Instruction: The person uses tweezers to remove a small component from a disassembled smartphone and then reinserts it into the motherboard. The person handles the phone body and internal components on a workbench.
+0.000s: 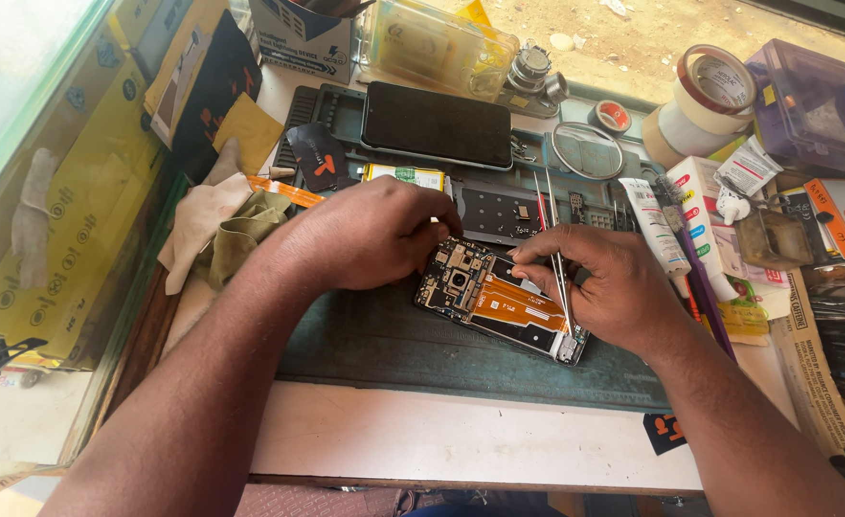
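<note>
A dark green work mat (394, 349) covers the middle of the desk (441, 436), its near edge running just short of the desk's pale front strip. Toward the mat's far edge a dark phone (437, 123) lies flat, screen side up. At the desk's left edge a pile of crumpled cloths (221, 225) rests partly over the mat's left border, and at the far right corner stand rolls of tape (705, 101) beside a purple plastic box (815, 101). In the mat's centre lies an opened phone (499, 302), back cover off, its circuit board and an orange flex cable (518, 299) exposed. The left hand (360, 235) rests curled over the opened phone's upper left end, fingers bent down against it, pinning it to the mat. The right hand (609, 282) sits over the phone's right end with fingers pinched narrowly around a pair of metal tweezers (554, 244), whose tips seem to point up and away from the board, though the grip hides the lower part. A white tube (657, 227) lies just right of that hand.
</note>
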Available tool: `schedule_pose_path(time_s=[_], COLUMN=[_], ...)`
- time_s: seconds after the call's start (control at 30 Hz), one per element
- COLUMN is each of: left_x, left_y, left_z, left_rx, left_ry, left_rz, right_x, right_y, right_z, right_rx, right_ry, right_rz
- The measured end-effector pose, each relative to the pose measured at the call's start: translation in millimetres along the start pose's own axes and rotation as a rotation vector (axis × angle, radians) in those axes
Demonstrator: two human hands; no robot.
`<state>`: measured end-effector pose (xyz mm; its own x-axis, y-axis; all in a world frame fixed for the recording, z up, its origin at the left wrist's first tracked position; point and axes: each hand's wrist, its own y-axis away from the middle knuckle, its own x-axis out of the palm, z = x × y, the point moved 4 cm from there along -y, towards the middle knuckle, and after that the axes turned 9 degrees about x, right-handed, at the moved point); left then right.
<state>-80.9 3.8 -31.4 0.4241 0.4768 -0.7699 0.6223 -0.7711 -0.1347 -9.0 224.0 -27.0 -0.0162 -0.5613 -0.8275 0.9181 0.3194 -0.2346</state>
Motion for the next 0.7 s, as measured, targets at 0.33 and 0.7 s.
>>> schedule_pose_path(time_s=[0.33, 0.7], left_x=[-5.8, -5.5], left_y=[2.2, 1.8], left_z=[2.0, -2.1], left_rx=[-0.138, -0.101], left_ry=[0.002, -0.066], left_rz=[0.104, 0.076], right_x=[0.7, 1.0], right_y=[0.4, 0.7], right_z=[-2.6, -2.7], right_rx=[0.01, 0.022], right_ry=[0.013, 0.017], right_rz=[-0.003, 0.003])
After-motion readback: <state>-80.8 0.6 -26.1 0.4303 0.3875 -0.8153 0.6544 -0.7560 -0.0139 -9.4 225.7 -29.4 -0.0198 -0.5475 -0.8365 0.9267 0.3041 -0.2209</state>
